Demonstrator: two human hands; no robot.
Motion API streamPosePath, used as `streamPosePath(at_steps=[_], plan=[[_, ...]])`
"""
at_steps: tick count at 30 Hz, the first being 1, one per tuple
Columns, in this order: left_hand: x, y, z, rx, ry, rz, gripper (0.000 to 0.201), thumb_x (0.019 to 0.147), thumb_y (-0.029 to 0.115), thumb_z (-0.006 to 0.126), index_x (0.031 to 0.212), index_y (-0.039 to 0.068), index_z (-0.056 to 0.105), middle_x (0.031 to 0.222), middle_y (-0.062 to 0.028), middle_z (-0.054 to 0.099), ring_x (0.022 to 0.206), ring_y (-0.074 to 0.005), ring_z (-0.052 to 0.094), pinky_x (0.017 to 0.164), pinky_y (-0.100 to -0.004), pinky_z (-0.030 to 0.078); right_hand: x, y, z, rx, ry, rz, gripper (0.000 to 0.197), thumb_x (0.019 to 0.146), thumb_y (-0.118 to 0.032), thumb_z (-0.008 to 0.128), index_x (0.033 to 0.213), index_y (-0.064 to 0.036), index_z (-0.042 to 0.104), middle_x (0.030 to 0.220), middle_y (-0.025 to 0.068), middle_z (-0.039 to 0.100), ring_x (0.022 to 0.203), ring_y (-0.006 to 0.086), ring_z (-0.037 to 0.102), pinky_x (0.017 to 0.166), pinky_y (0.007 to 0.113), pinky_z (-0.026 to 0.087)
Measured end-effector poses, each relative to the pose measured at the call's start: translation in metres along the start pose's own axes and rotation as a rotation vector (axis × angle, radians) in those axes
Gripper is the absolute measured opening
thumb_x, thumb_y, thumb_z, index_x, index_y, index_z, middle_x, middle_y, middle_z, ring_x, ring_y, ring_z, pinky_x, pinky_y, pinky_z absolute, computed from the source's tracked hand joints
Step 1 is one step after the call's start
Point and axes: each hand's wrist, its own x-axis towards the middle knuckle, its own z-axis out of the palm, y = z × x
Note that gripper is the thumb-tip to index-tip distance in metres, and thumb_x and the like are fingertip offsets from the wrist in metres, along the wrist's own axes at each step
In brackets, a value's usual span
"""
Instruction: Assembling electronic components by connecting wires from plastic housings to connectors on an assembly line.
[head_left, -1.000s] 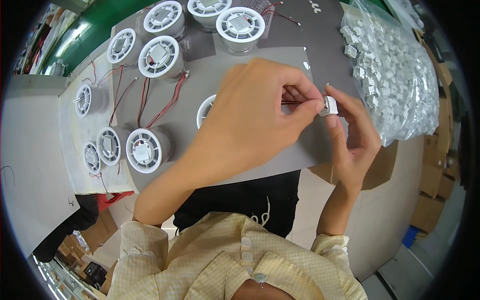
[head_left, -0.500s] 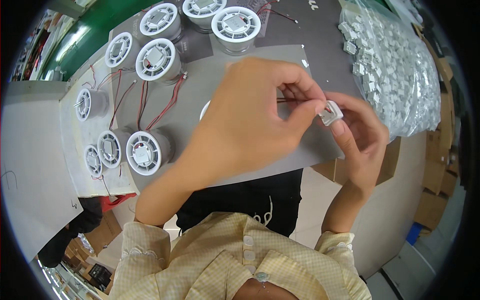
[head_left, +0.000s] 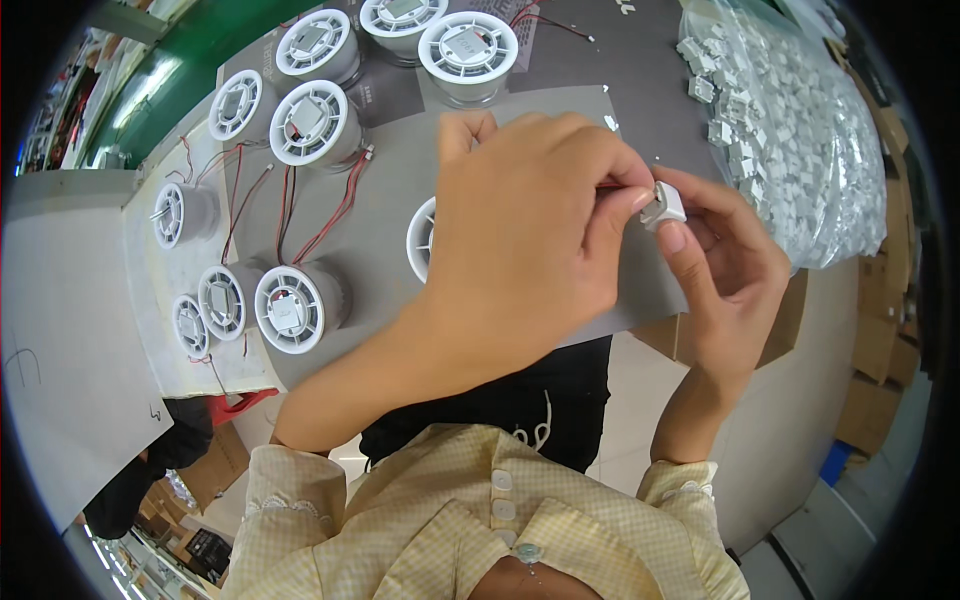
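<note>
My right hand (head_left: 735, 265) pinches a small white plastic housing (head_left: 672, 205) between thumb and fingers, its open side turned towards my other hand. My left hand (head_left: 530, 215) reaches across with thumb and forefinger closed at that open side, on thin wires that are mostly hidden by the hand. Beneath the left hand, a white round lamp unit (head_left: 421, 240) with a slotted rim shows only in part.
Several more round units, such as one lamp unit (head_left: 316, 124), stand left and at the back, red and black wires (head_left: 345, 200) trailing from some. A clear bag (head_left: 820, 150) of white housings lies at the right. Below the grey table edge is a cardboard box (head_left: 785, 325).
The housing has turned in my right fingers, showing more of its smooth side. My left hand has shifted slightly right and uncovered more of the lamp unit beneath it.
</note>
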Motion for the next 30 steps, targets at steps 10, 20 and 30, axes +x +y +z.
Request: streamPosePath(at_steps=[10, 20, 30], plan=[[0.000, 0.004, -0.002, 0.000, -0.033, 0.004, 0.009, 0.078, 0.010, 0.077, 0.083, 0.012, 0.070, 0.078, 0.0044, 0.069, 0.065, -0.0100, 0.058, 0.078, -0.0298, 0.032, 0.002, -0.002, -0.010, 0.301, -0.107, 0.157, 0.029, 0.088, -0.001, 0.069, 0.113, 0.0114, 0.063, 0.107, 0.0152, 0.069, 0.097, 0.0158, 0.065, 0.088, 0.027, 0.050], [0.001, -0.001, -0.014, 0.205, -0.074, 0.073, 0.019, 0.079, 0.013, 0.075, 0.096, 0.013, 0.068, 0.085, 0.0073, 0.072, 0.076, -0.0139, 0.062, 0.090, -0.0373, 0.029, 0.005, 0.000, -0.002, -0.432, -0.043, -0.274, 0.030, 0.076, 0.007, 0.071, 0.105, 0.0014, 0.070, 0.103, 0.0112, 0.070, 0.099, 0.0229, 0.065, 0.088, 0.032, 0.050], [-0.019, 0.016, -0.039, 0.665, -0.233, 0.017, 0.045, 0.075, 0.021, 0.079, 0.115, 0.009, 0.061, 0.116, -0.0085, 0.066, 0.100, -0.0260, 0.063, 0.095, -0.0440, 0.036, 0.003, 0.003, 0.007, -0.785, -0.120, -0.350, 0.034, 0.070, 0.003, 0.074, 0.103, -0.0076, 0.072, 0.098, 0.0058, 0.070, 0.096, 0.0280, 0.062, 0.085, 0.038, 0.047]])
